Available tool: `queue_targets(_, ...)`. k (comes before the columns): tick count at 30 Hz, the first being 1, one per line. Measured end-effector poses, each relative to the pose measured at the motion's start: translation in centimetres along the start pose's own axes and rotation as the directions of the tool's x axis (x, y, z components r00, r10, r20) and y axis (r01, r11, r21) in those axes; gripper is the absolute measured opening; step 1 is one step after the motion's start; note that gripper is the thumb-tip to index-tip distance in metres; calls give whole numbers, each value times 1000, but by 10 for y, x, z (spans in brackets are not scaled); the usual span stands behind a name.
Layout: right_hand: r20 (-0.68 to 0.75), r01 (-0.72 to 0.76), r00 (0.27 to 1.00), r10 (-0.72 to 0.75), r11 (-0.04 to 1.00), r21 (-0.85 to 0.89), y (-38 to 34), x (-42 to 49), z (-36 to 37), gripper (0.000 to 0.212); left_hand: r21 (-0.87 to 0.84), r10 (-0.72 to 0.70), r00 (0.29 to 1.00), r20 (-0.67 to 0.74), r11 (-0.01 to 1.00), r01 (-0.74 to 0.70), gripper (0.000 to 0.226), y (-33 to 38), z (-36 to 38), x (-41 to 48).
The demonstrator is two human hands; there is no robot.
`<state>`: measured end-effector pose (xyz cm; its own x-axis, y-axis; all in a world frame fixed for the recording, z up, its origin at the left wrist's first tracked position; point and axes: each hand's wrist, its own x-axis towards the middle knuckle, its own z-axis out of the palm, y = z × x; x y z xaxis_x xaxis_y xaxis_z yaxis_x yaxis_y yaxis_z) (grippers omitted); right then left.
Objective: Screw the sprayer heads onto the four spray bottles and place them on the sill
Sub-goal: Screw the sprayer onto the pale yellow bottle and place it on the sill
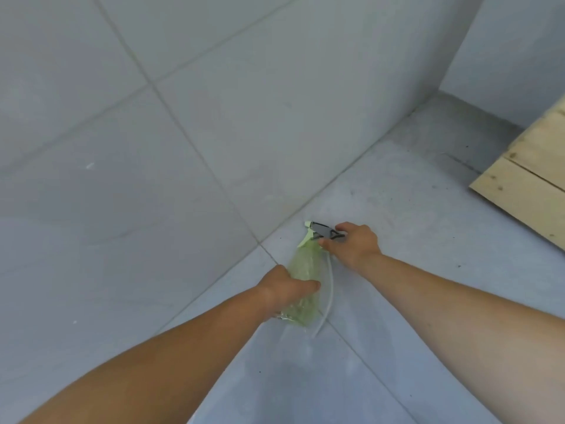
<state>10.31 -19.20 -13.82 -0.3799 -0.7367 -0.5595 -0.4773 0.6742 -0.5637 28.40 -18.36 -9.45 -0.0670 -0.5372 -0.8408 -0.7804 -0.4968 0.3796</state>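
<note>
Pale grey tiled wall (214,71), grey tiled floor (397,347), light wooden planks (532,175) at right

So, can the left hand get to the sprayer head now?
Probably not: the left hand grips the green bottle by its body, and the right hand holds the sprayer head.

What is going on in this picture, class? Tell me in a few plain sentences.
A person is working over a tiled floor beside a tiled wall. The left hand grips a green bottle round its body. The right hand holds the head at the bottle's top. The white tube runs along the bottle's right edge; whether the head is screwed on cannot be told. A wooden board lies to the right.
</note>
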Motion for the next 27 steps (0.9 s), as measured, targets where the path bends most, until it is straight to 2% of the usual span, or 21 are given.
queue_targets(2, -23, 17, 1000, -20, 993, -119, -1, 0, 3, 70, -65, -20, 1000, 10, 998, 20, 55, -9, -4, -2)
queue_targets(6, -38, -1, 999, -3, 994, -113, -6, 0, 6, 60, -92, -14, 1000, 20, 996, 16, 55, -18, -10, -7)
queue_targets(10, -6, -50, 999, 51, 993, 108, -5, -6, 6, 41, -130, 1, 999, 43, 992, 5, 58, -18, -11, -13)
queue_targets(14, -14, -70, 997, 78, 955, 287, 3, -16, -3, 42, -179, 44, 996, 78, 983, -29, 63, -19, -10, -19)
queue_targets(16, 14, -88, 996, 89, 923, 374, 4, -25, -14, 39, -179, 73, 993, 90, 982, -56, 76, -17, -10, -27)
queue_targets(18, 50, -91, 996, 76, 889, 450, 5, -39, -30, 35, -153, 107, 989, 102, 984, -90, 76, -13, -11, -39)
queue_targets(22, 105, -67, 994, 16, 856, 512, 3, -73, -72, 33, -117, 160, 977, 143, 983, -144, 64, -2, -17, -76)
queue_targets(27, 49, 22, 997, -56, 851, 525, -11, -129, -153, 21, -118, 306, 943, 131, 949, -292, 52, 26, -29, -147)
